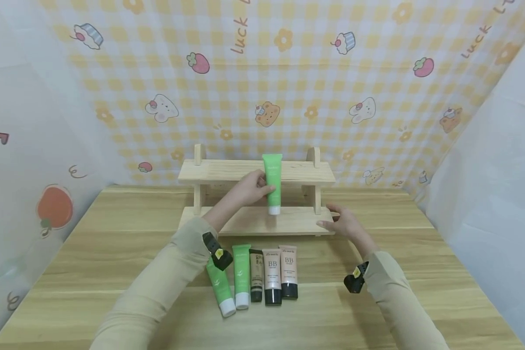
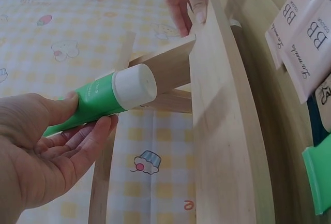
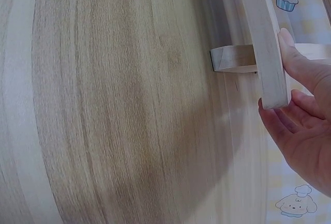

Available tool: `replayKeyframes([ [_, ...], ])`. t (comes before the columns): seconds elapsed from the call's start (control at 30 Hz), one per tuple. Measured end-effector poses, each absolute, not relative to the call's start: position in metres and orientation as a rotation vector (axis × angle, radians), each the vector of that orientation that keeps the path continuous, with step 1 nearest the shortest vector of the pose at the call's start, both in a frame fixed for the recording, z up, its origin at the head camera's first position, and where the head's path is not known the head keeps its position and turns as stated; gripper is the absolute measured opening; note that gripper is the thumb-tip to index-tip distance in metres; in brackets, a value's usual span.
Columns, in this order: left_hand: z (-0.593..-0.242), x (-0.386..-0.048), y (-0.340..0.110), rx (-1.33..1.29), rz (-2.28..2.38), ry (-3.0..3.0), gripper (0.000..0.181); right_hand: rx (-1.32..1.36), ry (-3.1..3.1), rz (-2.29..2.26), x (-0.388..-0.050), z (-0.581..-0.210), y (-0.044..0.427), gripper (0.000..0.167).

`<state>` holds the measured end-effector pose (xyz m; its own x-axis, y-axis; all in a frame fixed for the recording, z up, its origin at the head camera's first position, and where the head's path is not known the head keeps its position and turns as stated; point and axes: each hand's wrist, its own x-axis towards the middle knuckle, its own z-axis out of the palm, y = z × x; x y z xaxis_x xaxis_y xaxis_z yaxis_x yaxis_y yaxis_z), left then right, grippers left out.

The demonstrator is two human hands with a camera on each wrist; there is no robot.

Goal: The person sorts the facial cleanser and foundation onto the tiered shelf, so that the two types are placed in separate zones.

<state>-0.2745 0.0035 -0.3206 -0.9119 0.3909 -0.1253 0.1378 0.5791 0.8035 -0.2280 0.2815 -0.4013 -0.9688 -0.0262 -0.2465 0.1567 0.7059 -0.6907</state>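
We find the held green tube (image 1: 273, 180) just right of centre in the head view, a smooth plastic sleeve, upright, with its flat crimped end uppermost and its round white cap (image 1: 274, 210) below. The left hand (image 1: 251, 188) pinches it from the left, thumb on one side and fingers on the other; in the left wrist view we see the cap apart from the lower board (image 1: 245, 222). Behind the tube we note the upper board (image 1: 227, 170), likewise of pale, fine-grained wood, carried on flat upright supports with rounded tops. The right hand (image 1: 347, 224), right of centre, grips the right end of the lower board, its fingers curled about the squared edge. Below the rack, at lower centre, we observe a row of tubes lying caps toward us: two green tubes (image 1: 242, 270), the left one slanted and partly covered by the black wrist camera (image 1: 220, 257); a slim dark-brown tube (image 1: 256, 274); and two glossy pale-pink BB tubes (image 1: 271, 270) with black caps. All lie on the table (image 1: 328, 321), whose wood-look surface shows long streaked grain. Across the top of the frame we see yellow-and-white checked cloth (image 1: 227, 29), printed with flowers, strawberries and cupcakes.
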Motion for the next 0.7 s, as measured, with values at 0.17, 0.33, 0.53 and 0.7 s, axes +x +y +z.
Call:
replayKeyframes([
  [0.17, -0.317, -0.277, 0.010, 0.446, 1.257, 2.535, 0.039, 0.116, 2.671, -1.122, -0.228, -0.402, 0.282, 0.079],
  [0.33, -0.314, -0.279, 0.015, 0.474, 1.250, 2.554, 0.038, 0.125, 2.669, -1.139, -0.229, -0.401, 0.281, 0.079],
  [0.53, -0.310, -0.282, 0.020, 0.497, 1.243, 2.565, 0.037, 0.131, 2.675, -1.146, -0.229, -0.401, 0.280, 0.077],
  [0.7, -0.307, -0.286, 0.026, 0.493, 1.263, 2.562, 0.036, 0.128, 2.682, -1.150, -0.228, -0.402, 0.280, 0.077],
])
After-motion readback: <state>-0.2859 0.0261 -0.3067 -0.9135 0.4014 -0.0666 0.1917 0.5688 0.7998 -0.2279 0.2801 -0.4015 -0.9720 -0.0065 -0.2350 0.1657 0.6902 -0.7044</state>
